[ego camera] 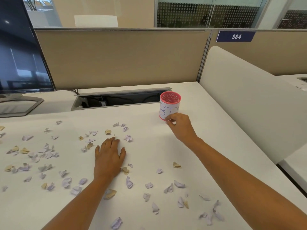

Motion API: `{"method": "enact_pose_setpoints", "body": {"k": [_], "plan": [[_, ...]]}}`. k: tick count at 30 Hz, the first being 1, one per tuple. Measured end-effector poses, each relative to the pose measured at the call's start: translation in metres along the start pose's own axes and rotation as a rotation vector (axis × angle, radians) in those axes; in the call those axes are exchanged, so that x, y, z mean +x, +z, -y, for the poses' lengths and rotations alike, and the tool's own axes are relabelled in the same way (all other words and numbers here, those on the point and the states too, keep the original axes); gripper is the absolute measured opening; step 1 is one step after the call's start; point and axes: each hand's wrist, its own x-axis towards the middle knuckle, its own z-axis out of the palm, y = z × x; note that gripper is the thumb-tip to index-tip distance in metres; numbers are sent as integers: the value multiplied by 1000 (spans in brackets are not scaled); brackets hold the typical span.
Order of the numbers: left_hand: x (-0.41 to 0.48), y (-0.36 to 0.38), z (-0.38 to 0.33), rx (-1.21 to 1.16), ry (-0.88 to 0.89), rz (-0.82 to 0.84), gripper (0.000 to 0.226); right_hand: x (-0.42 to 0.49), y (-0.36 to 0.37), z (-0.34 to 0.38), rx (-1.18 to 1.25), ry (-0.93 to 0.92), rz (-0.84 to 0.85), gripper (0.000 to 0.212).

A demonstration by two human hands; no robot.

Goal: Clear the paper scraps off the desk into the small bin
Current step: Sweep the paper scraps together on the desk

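Dozens of paper scraps (44,153) are lying all over the desk (207,146), and the small bin (170,106) is standing at the far right. Left hand (109,156) is resting flat with fingers spread; right hand (180,126) is pinching something tiny beside the bin's base, can't tell what. Probably best lifting it well over the rim before letting go.

Left hand (109,155) flat among scraps (44,151); right hand (180,126) beside bin (170,107)
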Motion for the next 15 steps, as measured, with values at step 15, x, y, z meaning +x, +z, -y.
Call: {"method": "enact_pose_setpoints", "body": {"k": [15], "plan": [[-1,-2,-1,-7,2,0,40,-125,17,9,-345,55,541,50]]}}
